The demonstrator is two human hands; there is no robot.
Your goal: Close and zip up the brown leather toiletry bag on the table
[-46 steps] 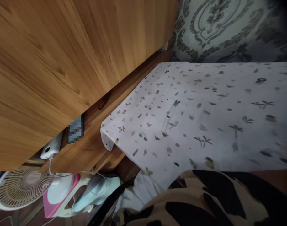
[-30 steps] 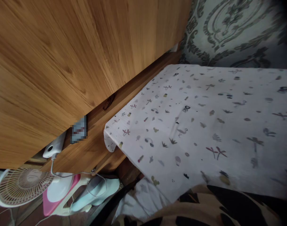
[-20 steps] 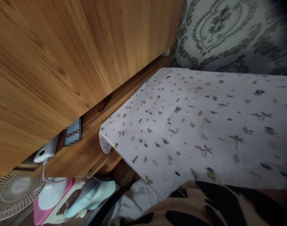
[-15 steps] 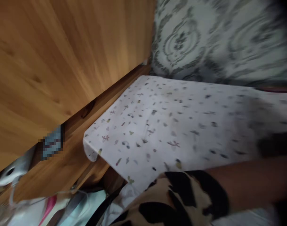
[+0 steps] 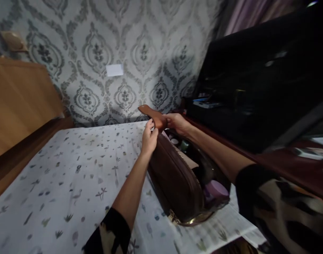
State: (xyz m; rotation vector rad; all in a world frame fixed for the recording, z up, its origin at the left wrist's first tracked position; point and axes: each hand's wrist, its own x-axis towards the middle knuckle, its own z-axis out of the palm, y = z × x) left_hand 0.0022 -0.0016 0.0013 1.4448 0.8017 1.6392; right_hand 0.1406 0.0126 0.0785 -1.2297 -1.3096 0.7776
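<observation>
A tan-brown leather piece (image 5: 157, 118), with a long flap or strap reaching to the left, is held between my two hands. It could be a small case, but its kind does not show clearly. My left hand (image 5: 150, 137) is closed on its near left side, thumb raised. Fingers of my right hand (image 5: 177, 121) pinch its right side. Directly below sits a dark brown zip bag (image 5: 174, 173), its top unzipped. Inside the bag are a purple-lidded container (image 5: 216, 188), a green item (image 5: 184, 144) and a pale flat item (image 5: 189, 161).
The bag stands on a white printed cloth (image 5: 92, 169). A large black screen (image 5: 251, 84) rises at the right beside a dark red surface (image 5: 291, 169). Patterned wallpaper (image 5: 124, 35) is behind, and a wooden panel (image 5: 21, 106) stands at the left.
My view has swung right from the wooden panel and cloth corner. Both hands, the leather piece and the brown bag are now in sight; before, only one blurred arm showed.
</observation>
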